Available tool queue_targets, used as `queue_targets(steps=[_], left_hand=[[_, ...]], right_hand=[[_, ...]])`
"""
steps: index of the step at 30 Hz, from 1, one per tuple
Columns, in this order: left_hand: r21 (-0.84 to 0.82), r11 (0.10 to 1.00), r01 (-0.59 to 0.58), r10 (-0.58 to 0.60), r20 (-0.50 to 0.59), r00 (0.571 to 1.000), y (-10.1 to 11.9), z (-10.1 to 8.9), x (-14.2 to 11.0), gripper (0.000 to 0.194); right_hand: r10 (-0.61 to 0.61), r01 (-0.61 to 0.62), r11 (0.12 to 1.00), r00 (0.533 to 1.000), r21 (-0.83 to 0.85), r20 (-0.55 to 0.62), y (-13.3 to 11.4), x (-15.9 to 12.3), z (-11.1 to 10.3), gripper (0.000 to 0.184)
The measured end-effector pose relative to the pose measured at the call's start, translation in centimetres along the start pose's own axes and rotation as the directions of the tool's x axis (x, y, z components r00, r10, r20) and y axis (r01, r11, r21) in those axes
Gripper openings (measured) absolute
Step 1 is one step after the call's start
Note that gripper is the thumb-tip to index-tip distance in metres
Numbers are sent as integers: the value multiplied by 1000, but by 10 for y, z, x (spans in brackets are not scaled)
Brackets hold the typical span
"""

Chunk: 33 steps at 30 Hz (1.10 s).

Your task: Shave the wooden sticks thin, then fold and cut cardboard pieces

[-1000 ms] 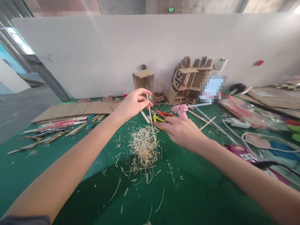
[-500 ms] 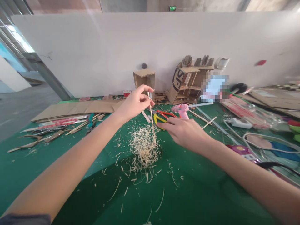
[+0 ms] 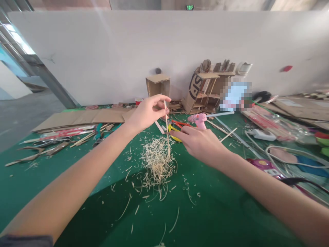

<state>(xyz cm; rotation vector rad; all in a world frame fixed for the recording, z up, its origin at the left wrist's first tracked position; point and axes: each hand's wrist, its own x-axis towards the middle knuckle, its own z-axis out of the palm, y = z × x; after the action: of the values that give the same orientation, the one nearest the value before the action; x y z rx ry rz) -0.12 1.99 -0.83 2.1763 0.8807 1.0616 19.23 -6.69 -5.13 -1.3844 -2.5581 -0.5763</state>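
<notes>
Two bare hands worked at one slender wooden stick point(image 3: 168, 141) above a green table point(image 3: 205, 212). The left hand point(image 3: 147, 112) had its thumb and forefinger pinched on the stick near its upper end. The right hand point(image 3: 200, 142) was curled, its fingertips at the stick's middle; I could not tell whether they were clamped on it or on some small tool. The stick, pale, straight and smooth-looking, ran down from the left fingers, past the right fingertips, and its lower end met the shavings.

Those shavings point(image 3: 156, 161) made one loose heap of thin curls and short splinters, with strays around it. Taking the heap as the clock's centre, one set of yellow handles point(image 3: 175, 134) and one set of red handles point(image 3: 181, 123) lay toward one o'clock, partly behind the right hand. One pink plastic glue gun point(image 3: 199, 120) was at two o'clock. Two brown cardboard constructions stood further back: an open-fronted box point(image 3: 158, 80) at twelve and a shelf unit point(image 3: 200, 92) with printed lettering at one. Flat, creased cardboard point(image 3: 87, 118) lay at ten, and one glossy purple object point(image 3: 262, 164) at three.
</notes>
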Motion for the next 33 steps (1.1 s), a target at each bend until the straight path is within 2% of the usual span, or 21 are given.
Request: queue_targets(steps=[5,8,9,12,14,16,19,21,23,26,28,30,33], left_hand=[[-14,1000,-24,24,-3,1000,-1,0,-1,26],[-33,998,-48,48,-16,999,-2,1,-2,26],[-42,998,-49,48,-25,999,-2,1,-2,26],[-80,996,-42,40,-31,999,-4,-1,-1,22],[-96,994,-43,42,-10,999,-5,-3,-1,19],[-103,994,-41,42,7,999,-6,-4,-1,16],[-130,991,-23,26,28,999,-7,-5,0,16],[-148,989,-12,17,35,999,-8,-6,0,17],[-155,988,-2,9,44,999,-8,-6,1,18],[-173,985,3,8,62,998,-7,-6,1,18],[-172,985,2,11,72,997,-5,-7,0,18],[-148,989,5,7,78,997,-3,-7,-1,18],[-125,992,18,-8,81,997,-2,-7,-2,17]], right_hand=[[-119,107,989,985,99,123,-17,-21,18,54],[-108,83,988,975,134,193,-17,-21,11,54],[-87,65,990,980,126,176,-14,-17,6,54],[6,-7,999,1000,52,21,-2,-1,-6,52],[22,-22,999,1000,24,-17,1,3,-6,51],[-7,6,999,999,39,34,-3,-4,1,51],[-114,103,992,982,78,149,-16,-22,13,55],[-150,140,988,973,69,175,-20,-28,14,58],[-131,126,991,982,49,137,-17,-24,8,57],[-31,30,999,999,-32,-12,-7,-6,-5,52],[-9,4,997,998,-75,-70,-3,2,-8,48],[-23,18,997,998,-72,-58,-5,0,-4,48],[-62,62,998,997,-2,45,-15,-16,11,53]])
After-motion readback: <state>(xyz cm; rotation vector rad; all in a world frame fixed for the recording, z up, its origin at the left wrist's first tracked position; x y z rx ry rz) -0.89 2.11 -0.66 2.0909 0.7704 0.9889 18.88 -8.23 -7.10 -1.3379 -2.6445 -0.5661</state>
